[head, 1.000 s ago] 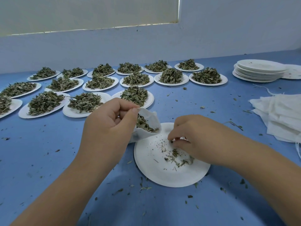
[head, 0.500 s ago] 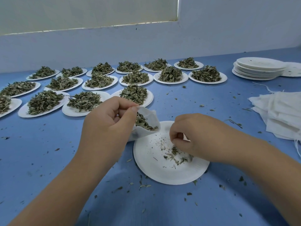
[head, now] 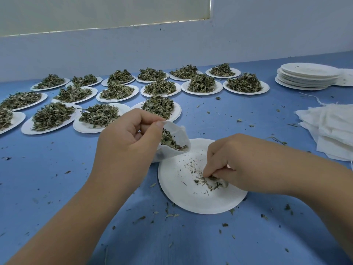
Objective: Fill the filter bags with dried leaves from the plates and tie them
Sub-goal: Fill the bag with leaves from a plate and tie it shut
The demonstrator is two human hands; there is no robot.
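My left hand pinches the rim of a white filter bag, holding its mouth open toward the right; dried leaves show inside it. The bag hangs over the far left edge of a nearly bare white paper plate in front of me. My right hand reaches down onto that plate, its fingertips pinching a small clump of dried leaves. Only crumbs and a few leaf bits lie on the rest of the plate.
Several plates heaped with dried leaves stand in rows across the far left and middle of the blue table. A stack of bare plates sits far right, with a pile of white filter bags nearer. Leaf bits are scattered about.
My right hand has moved a little lower and toward me on the plate, gathering the last leaves into its fingertips. The left hand and bag have barely moved.
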